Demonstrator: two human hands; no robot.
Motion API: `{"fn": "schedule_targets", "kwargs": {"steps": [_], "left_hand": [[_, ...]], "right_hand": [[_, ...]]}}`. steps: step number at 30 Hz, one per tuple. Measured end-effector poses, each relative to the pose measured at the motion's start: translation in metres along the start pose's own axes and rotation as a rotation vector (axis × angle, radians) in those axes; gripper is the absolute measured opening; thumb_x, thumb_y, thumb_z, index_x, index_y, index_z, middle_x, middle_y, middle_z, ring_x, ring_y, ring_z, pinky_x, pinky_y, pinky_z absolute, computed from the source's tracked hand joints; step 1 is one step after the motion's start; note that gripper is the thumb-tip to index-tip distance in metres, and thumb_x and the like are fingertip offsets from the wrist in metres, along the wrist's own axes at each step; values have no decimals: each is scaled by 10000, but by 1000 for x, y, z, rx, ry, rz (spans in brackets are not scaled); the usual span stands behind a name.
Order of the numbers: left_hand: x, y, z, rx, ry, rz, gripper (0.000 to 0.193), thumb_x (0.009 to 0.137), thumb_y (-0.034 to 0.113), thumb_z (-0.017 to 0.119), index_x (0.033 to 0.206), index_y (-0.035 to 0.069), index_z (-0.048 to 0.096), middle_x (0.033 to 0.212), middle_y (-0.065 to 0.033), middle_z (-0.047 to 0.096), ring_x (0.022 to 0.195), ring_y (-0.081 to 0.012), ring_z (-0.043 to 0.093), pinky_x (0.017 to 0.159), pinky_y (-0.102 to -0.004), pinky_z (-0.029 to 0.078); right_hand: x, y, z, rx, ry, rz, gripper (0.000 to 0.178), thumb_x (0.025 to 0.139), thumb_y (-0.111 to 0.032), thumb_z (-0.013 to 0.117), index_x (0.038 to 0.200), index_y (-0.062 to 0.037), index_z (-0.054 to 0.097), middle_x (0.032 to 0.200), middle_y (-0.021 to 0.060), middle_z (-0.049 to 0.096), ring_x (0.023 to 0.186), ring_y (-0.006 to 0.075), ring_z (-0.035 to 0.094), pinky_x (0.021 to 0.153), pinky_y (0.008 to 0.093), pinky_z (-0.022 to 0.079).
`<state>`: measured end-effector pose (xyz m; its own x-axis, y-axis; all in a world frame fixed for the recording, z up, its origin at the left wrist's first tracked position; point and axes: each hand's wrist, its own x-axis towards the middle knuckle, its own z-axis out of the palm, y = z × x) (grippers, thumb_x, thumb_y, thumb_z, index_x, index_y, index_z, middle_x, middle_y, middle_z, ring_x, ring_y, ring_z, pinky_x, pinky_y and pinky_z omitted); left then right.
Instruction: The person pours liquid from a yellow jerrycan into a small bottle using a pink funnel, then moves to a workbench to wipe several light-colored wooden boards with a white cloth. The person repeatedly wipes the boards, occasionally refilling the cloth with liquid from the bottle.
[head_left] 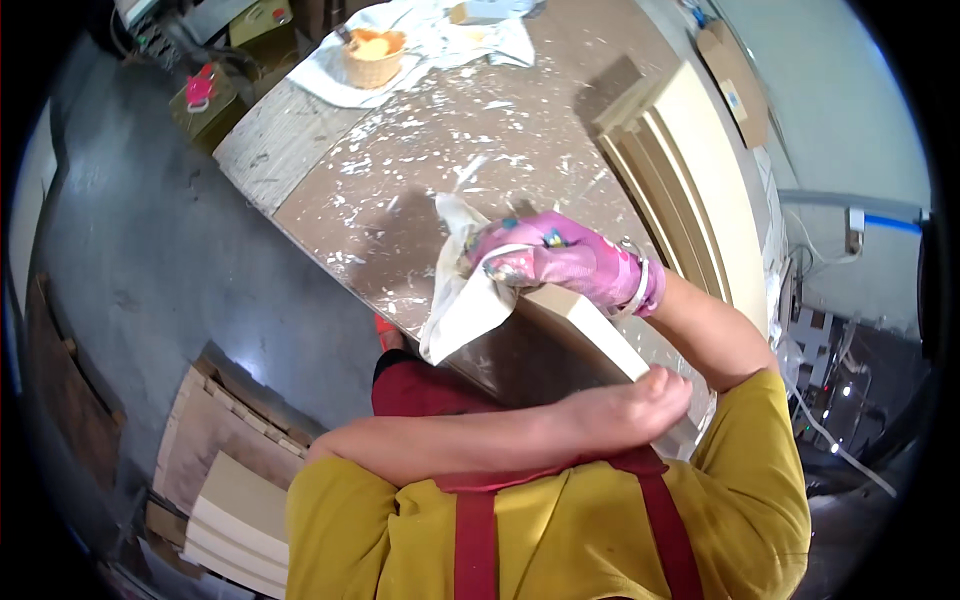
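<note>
My right hand (570, 260), in a pink and purple patterned glove, is closed on a crumpled white cloth (470, 310). The cloth lies over the far end of a thick panel (590, 332) with a pale cream edge and a dark brown face. My bare left hand (662, 398) reaches across my body to the panel's near end. Its fingers are curled in at that corner, partly hidden. The panel is tilted up over the near part of the worktable (400, 160).
Several cream panels (690, 180) stand on the table's right side. A wicker basket (373, 68) with orange and yellow contents sits on white cloth at the far end. More cream boards (240, 520) are stacked at lower left, near grey floor (130, 220). White paint specks cover the tabletop.
</note>
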<state>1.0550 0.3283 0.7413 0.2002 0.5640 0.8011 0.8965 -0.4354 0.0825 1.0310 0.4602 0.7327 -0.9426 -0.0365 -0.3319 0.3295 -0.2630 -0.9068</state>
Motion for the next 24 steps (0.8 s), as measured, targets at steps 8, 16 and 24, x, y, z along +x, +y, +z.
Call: {"fn": "schedule_targets", "kwargs": {"steps": [8, 16, 24], "left_hand": [[13, 3, -10, -99, -90, -9, 111, 767, 249, 513, 760, 142, 487, 731, 8, 412, 694, -128, 426, 670, -271, 321], [33, 1, -5, -45, -298, 5, 336, 687, 419, 688, 850, 163, 545, 802, 9, 475, 807, -159, 498, 799, -339, 375], [69, -28, 45, -81, -531, 37, 294, 830, 390, 583, 943, 120, 611, 903, -42, 590, 885, -209, 558, 806, -374, 392]], "right_hand": [[-30, -39, 18, 65, 135, -148, 372, 897, -299, 580, 1080, 20, 632, 971, 57, 652, 887, 97, 565, 808, 250, 455], [-230, -124, -11, -71, 1261, -876, 380, 960, -262, 402, 1199, 0, 540, 1177, 153, 594, 1101, 269, 563, 982, 433, 427], [-370, -2, 69, -453, 1580, -807, 368, 959, -218, 451, 1216, 33, 532, 1227, 132, 561, 1137, 222, 531, 990, 315, 392]]}}
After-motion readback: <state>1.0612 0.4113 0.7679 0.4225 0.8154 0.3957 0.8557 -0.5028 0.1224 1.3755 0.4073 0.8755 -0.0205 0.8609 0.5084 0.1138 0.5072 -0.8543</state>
